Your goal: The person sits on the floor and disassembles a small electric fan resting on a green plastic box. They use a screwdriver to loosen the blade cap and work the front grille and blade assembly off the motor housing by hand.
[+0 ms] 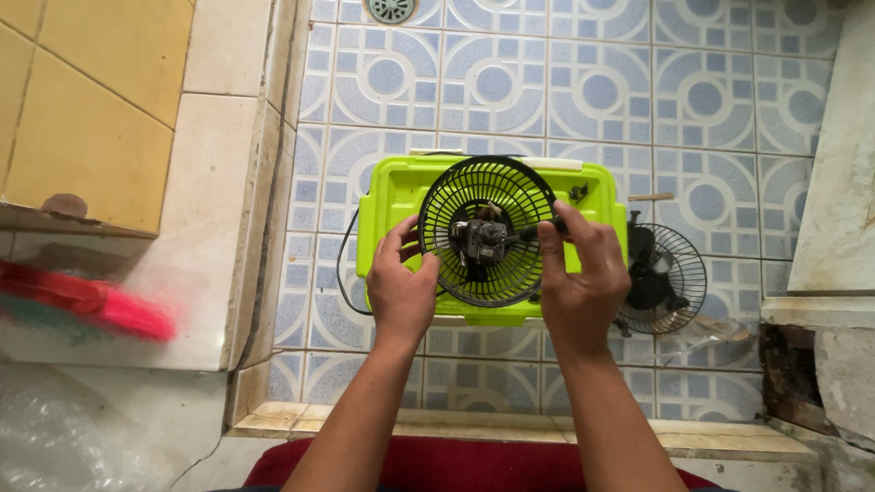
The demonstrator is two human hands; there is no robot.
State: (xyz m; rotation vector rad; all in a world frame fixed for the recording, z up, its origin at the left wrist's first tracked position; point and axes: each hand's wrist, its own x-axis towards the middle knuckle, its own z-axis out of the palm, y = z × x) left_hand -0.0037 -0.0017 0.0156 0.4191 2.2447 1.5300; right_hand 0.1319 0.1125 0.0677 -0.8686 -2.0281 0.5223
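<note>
Gripping the black fan grille (485, 231) between them, left hand (400, 286) and right hand (580, 278) fingers clamp its rim.

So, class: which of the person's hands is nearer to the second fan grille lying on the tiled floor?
Right. The right hand sits just left of that grille; the left hand is farther left, across the held fan cage.

A round wire fan guard (485, 231) with a small motor (478, 240) at its middle sits on top of a plastic case (392, 199), which rests on the tiled floor (606, 85). The left hand (401, 284) holds the guard's left rim and the right hand (580, 278) its right rim. A second guard (665, 278) lies on the floor just right of the case, and a floor drain (390, 1) lies well behind it
</note>
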